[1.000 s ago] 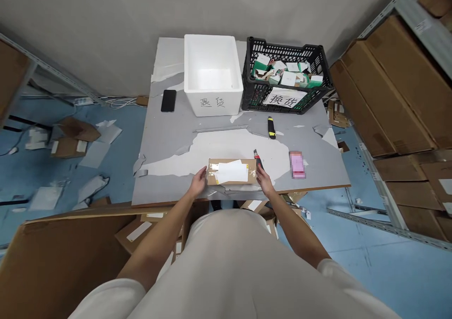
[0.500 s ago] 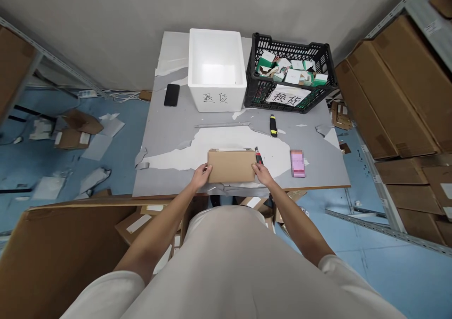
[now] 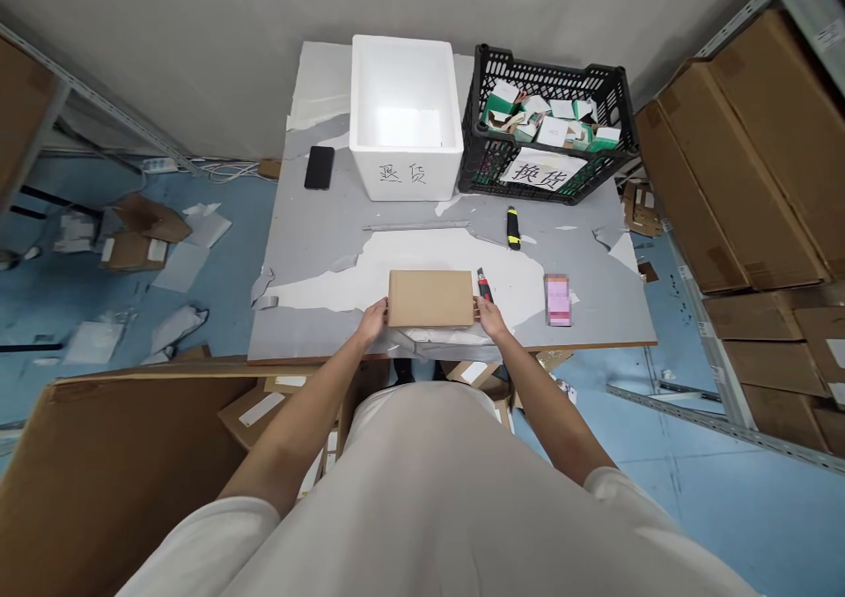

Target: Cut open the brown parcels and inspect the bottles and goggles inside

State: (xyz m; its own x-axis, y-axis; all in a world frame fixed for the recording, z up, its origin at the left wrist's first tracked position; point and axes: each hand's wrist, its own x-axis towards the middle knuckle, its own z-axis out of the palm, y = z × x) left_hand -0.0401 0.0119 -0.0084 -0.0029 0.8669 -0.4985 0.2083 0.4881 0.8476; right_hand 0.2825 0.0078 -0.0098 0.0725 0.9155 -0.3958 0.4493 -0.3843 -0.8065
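Note:
A closed brown cardboard box (image 3: 431, 298) is at the front middle of the table, its plain face turned up. My left hand (image 3: 374, 320) grips its left end, and my right hand (image 3: 489, 315) grips the right end, the fingers partly hidden by the box. Just beyond my right hand lies a red and black utility knife (image 3: 484, 285). Farther back is a yellow and black utility knife (image 3: 513, 229). To the right a pink slip or phone with a blurred face (image 3: 558, 300) lies flat.
A white foam bin (image 3: 406, 174) and a black plastic crate (image 3: 488, 161) of small green-and-white boxes stand at the table's back. A black phone (image 3: 319, 167) lies left of the bin. A large open carton (image 3: 132, 465) adjoins the table's front left; stacked cartons (image 3: 759, 165) rise at right.
The cardboard box has tipped so its far edge strip no longer shows, and it sits slightly farther from me. My hands have shifted along its ends, still holding it. The view has tilted slightly.

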